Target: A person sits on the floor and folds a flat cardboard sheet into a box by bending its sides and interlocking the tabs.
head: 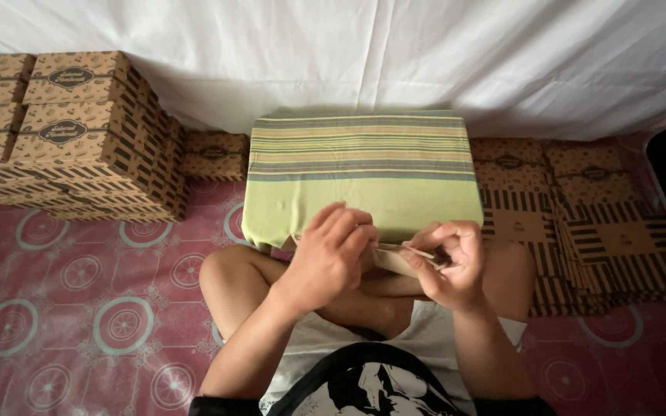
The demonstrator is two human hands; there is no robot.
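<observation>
Pinching flat cardboard piece [395, 258], left hand [331, 254], right hand [449, 262], at cloth edge [360, 166]

A cloth-covered block [360, 173] stands before the crossed legs, with stacked boxes [79, 131] on the floor to its left and flat cartons [587, 231] lying to its right.

You are sitting cross-legged on the floor of what looks like a home turned into a small packing workshop. A pink patterned floor mat [79, 308] covers the floor, and a white sheet [348, 54] hangs as a backdrop. Folded brown cardboard boxes [79, 131] stand stacked at the mat's left edge, flat unfolded box blanks [595, 231] lie piled at its right, and a low striped cloth-covered stand [360, 169] sits in front of you.
</observation>
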